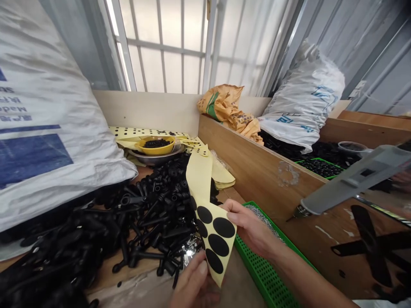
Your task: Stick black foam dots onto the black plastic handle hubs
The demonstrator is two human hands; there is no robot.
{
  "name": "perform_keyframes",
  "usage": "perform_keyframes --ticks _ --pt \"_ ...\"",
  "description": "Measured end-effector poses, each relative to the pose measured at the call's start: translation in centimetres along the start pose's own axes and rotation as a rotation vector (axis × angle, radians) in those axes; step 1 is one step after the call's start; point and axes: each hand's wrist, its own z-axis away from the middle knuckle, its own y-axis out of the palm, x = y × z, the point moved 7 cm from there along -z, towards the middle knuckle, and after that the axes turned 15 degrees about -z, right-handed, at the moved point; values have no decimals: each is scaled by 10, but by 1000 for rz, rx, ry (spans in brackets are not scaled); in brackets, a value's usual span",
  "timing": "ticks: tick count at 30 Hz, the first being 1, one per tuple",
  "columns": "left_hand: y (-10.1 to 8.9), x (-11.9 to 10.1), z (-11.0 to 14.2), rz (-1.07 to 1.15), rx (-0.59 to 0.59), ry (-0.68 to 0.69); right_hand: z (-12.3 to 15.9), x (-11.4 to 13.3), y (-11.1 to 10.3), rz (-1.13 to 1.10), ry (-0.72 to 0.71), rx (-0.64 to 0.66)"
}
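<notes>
A strip of yellow backing paper with large round black stickers (218, 245) hangs between my two hands. My right hand (252, 224) pinches its upper right edge between thumb and fingers. At the lower left edge, my left hand (195, 280) is closed on the strip, some of its fingers hidden behind the paper. The plain yellow upper part (199, 171) of the strip runs back across the table. To the left of my hands lies a heap of black plastic parts (154, 214), with small shiny metal pieces (190, 248) near my left hand.
A green basket (266, 273) holding small metal pieces stands under my right forearm. A grey electric screwdriver (353, 179) points in from the right, beside a wooden divider (257, 158). A yellow bowl (157, 149) of black bits sits behind. A white sack (58, 107) leans at left.
</notes>
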Motion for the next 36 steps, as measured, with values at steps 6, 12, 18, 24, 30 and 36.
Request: perform_keyframes --ticks 6,12,18,24,30,36 --pt "-4 -13 -2 291 -145 -111 17 -13 -10 -9 58 -6" --pt "-32 -35 13 272 -324 5 42 -31 -24 -56 153 107" --pt "-45 -43 25 206 -416 40 59 -51 -19 -6 237 250" --pt "-53 -40 31 182 -466 66 65 -63 -7 21 266 276" --pt "-60 -38 36 189 -468 46 68 -71 -4 48 289 225" --pt "-61 -37 38 175 -447 65 71 -74 1 31 331 249"
